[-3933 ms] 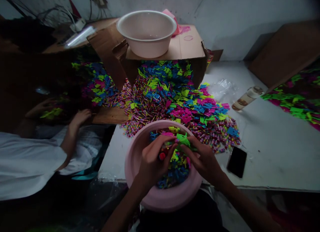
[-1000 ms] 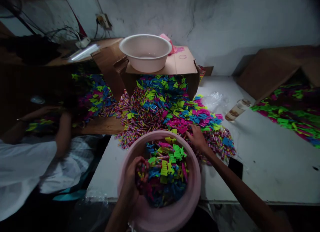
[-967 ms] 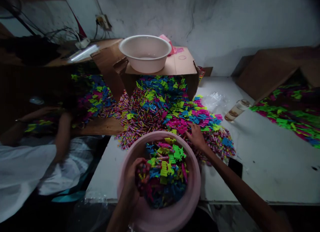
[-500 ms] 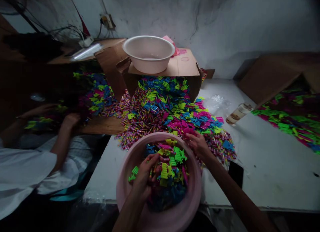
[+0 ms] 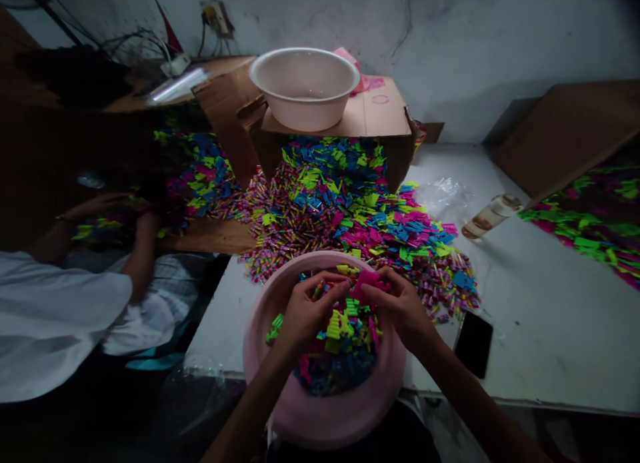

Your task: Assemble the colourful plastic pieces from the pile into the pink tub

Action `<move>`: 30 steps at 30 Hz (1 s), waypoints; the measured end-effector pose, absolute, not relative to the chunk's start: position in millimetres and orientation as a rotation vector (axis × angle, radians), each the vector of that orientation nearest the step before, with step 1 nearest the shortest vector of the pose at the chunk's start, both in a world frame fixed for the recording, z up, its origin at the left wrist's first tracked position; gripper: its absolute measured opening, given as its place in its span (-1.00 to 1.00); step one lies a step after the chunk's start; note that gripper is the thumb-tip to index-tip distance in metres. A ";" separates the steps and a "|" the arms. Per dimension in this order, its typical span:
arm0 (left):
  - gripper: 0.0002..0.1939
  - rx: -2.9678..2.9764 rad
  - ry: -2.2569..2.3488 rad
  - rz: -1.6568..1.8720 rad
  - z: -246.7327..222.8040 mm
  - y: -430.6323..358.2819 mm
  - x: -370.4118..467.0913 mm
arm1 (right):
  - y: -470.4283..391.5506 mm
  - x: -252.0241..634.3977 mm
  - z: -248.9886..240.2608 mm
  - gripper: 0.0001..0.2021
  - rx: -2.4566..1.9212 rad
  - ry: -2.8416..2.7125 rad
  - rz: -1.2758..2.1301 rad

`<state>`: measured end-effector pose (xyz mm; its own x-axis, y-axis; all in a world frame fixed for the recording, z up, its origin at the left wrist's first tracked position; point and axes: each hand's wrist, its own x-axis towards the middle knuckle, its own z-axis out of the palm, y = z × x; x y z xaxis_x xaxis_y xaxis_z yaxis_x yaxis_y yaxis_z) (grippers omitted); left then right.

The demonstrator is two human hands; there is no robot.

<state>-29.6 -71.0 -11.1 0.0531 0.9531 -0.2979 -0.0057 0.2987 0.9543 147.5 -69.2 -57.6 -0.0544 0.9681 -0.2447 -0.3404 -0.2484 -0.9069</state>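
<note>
My right hand (image 5: pixel 407 310) pinches a flat pink plastic piece (image 5: pixel 367 285) over the far rim side of a pink basin (image 5: pixel 325 423). Facing it, my left hand (image 5: pixel 313 310) is closed, thumb and forefinger together close to the pink piece. A small striped stick (image 5: pixel 319 290) shows among the left fingers; how many are held is hidden. Inside the basin lie yellow, green, blue and pink plastic pieces (image 5: pixel 340 324), shaped like little toys.
Behind the basin spreads a heap of striped sticks (image 5: pixel 285 233) and coloured pieces (image 5: pixel 400 226), spilling from a cardboard box (image 5: pixel 385 120) topped by a white basin (image 5: pixel 305 110). At right are a phone (image 5: pixel 474 344), a bottle (image 5: pixel 491 216) and another box (image 5: pixel 565 136). A co-worker (image 5: pixel 65 310) sits at left.
My right hand has brought the pink piece from the heap's edge in over the basin. My left hand has risen from the basin's contents toward it. The view has shifted slightly.
</note>
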 end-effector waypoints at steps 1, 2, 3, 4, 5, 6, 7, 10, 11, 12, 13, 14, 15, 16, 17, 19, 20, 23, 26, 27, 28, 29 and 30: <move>-0.69 1.073 1.295 0.949 -9.1 -70.2 -30.4 | -70.2 147.7 -54.4 -0.70 -1.122 -0.854 1.538; -0.71 1.152 1.294 0.935 -8.3 -69.4 -31.3 | -71.2 147.8 -51.2 -0.70 -1.133 -0.886 1.533; -0.73 1.227 1.292 0.919 -8.4 -68.6 -32.3 | -72.0 147.9 -48.1 -0.70 -1.149 -0.923 1.525; -0.75 1.292 1.297 0.916 -9.4 -68.0 -33.4 | -72.7 148.1 -45.4 -0.70 -1.169 -0.965 1.506; -0.76 1.342 1.306 0.914 -10.8 -67.8 -34.3 | -73.5 148.3 -43.5 -0.71 -1.192 -1.012 1.470; -0.77 1.379 1.320 0.915 -12.2 -68.0 -35.1 | -74.2 148.6 -42.3 -0.73 -1.212 -1.069 1.418; -0.77 1.407 1.334 0.918 -13.5 -68.6 -35.5 | -74.9 148.9 -41.8 -0.75 -1.228 -1.130 1.357; -0.79 1.465 1.361 0.954 -14.3 -71.8 -35.8 | -77.2 149.5 -43.0 -0.76 -1.245 -1.239 1.242; -0.80 1.486 1.367 0.969 -13.6 -72.8 -35.7 | -77.9 149.6 -43.4 -0.74 -1.235 -1.227 1.248; -0.81 1.512 1.375 0.986 -12.4 -73.5 -35.7 | -78.4 149.7 -43.5 -0.71 -1.221 -1.189 1.274; -0.82 1.539 1.382 0.998 -11.0 -74.0 -35.9 | -78.6 149.9 -43.4 -0.68 -1.203 -1.134 1.315; -0.83 1.566 1.390 1.005 -9.6 -74.1 -36.3 | -78.6 150.2 -42.9 -0.66 -1.176 -1.080 1.370; -0.83 1.585 1.395 1.013 -8.2 -73.8 -36.7 | -78.2 150.7 -42.3 -0.64 -1.140 -1.038 1.438; -0.83 1.589 1.394 1.020 -6.9 -73.4 -37.2 | -77.4 151.4 -41.8 -0.65 -1.100 -1.016 1.507; -0.83 1.578 1.387 1.025 -5.8 -72.9 -37.6 | -76.3 152.3 -41.3 -0.68 -1.064 -1.017 1.560; -0.81 1.527 1.366 1.036 -3.7 -72.1 -37.7 | -73.6 153.9 -40.9 -0.72 -1.036 -1.054 1.579; -0.80 1.488 1.357 1.042 -2.7 -72.0 -37.4 | -72.2 154.5 -40.9 -0.65 -1.046 -1.062 1.552; -0.78 1.351 1.348 1.049 0.5 -72.8 -35.6 | -68.9 154.3 -40.4 -0.49 -1.098 -1.033 1.465; -0.80 1.331 1.354 1.070 4.3 -74.4 -34.1 | -68.2 152.0 -37.7 -0.59 -1.112 -1.043 1.427; -0.81 1.356 1.359 1.088 5.4 -74.8 -33.9 | -68.5 151.1 -36.5 -0.65 -1.121 -1.064 1.404; -0.82 1.383 1.367 1.108 6.2 -75.1 -33.8 | -69.0 150.3 -35.2 -0.69 -1.132 -1.091 1.378; -0.83 1.410 1.381 1.123 6.7 -75.2 -33.9 | -69.7 149.6 -34.2 -0.72 -1.144 -1.125 1.348; -0.83 1.439 1.402 1.129 6.6 -75.4 -34.0 | -70.4 149.0 -33.4 -0.74 -1.155 -1.160 1.310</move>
<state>-34.0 -75.4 6.6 -0.0187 0.9981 0.0590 0.2699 -0.0518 0.9615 149.0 -70.4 -33.4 -0.0461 0.9982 -0.0386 -0.0825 -0.0423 -0.9957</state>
